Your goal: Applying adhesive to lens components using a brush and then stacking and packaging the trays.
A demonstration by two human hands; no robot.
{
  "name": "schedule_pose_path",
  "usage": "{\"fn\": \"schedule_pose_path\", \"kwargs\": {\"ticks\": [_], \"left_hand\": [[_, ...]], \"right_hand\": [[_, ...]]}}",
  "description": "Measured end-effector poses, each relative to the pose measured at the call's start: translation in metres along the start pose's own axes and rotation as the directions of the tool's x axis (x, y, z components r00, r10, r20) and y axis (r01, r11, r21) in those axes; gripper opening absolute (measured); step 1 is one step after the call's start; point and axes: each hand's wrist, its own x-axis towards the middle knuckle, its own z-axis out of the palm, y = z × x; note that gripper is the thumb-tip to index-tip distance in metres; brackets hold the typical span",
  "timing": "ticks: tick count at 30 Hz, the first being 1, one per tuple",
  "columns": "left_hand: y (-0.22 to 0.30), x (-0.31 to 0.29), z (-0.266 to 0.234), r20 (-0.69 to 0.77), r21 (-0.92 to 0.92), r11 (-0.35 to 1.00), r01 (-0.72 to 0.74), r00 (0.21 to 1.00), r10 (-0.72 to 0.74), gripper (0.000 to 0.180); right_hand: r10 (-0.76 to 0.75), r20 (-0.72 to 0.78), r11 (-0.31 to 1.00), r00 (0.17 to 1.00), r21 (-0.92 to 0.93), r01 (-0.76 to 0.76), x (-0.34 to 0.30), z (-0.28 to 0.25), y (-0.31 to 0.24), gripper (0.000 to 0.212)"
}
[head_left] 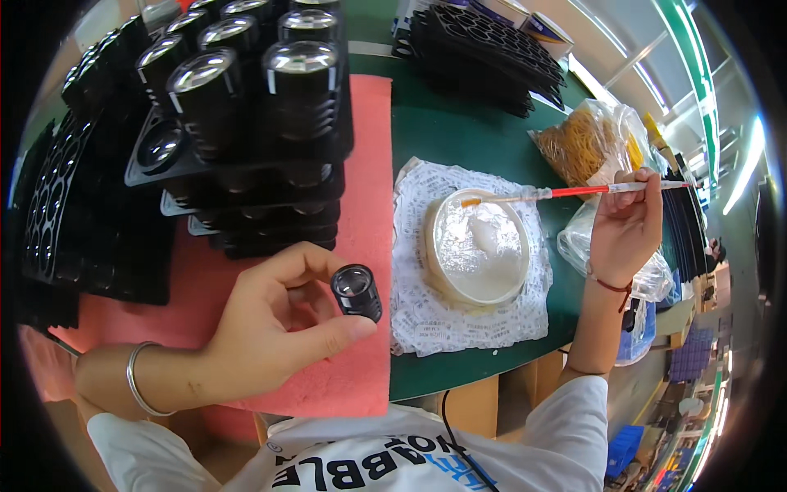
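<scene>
Left hand (270, 328) fingers pinch a black lens (357, 291); right hand (625, 225) grips a brush (566, 193), seemingly over the dish (478, 246).

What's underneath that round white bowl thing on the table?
The round white dish sits on a white patterned cloth, which lies on the green table. The right hand holds a thin brush with its tip at the rim. The cloth directly under the dish is hidden.

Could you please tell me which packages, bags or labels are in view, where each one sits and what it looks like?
Clear bag of tan rubber bands: far right of the table, crumpled.
Empty clear bag: behind the right hand, wrinkled.
Boxes: far table edge, blue and white.
No screens visible.
</scene>
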Motion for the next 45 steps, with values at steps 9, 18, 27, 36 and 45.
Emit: {"fn": "schedule_pose_path", "kwargs": {"ticks": [9, 18, 27, 36, 45], "left_hand": [[-0.007, -0.001, -0.003, 0.027, -0.036, 0.996, -0.084, 0.996, 0.085, 0.027], [-0.002, 0.0, 0.001, -0.026, -0.067, 0.996, -0.054, 0.998, 0.052, 0.028], [-0.004, 0.001, 0.0, -0.014, -0.011, 0.996, -0.083, 0.996, 0.083, 0.028], [-0.001, 0.0, 0.0, -0.023, -0.018, 0.998, -0.067, 0.997, 0.067, 0.029], [-0.001, -0.003, -0.004, -0.038, -0.116, 0.993, -0.029, 0.999, 0.025, 0.025]], "right_hand": [[0.105, -0.105, 0.994, 0.989, 0.04, -0.101, 0.0, -0.004, 0.01, 0.019], [-0.121, -0.083, 0.987, 0.989, -0.119, 0.111, 0.0, -0.003, 0.006, 0.018], [-0.489, 0.552, 0.619, 0.675, -0.326, 0.715, -0.02, -0.001, 0.005, 0.028], [-0.085, 0.033, 0.996, 0.996, 0.027, 0.084, -0.005, -0.003, 0.0, 0.02], [0.05, 0.079, 0.989, 0.996, 0.137, -0.06, -0.006, 0.0, 0.005, 0.02]]}}
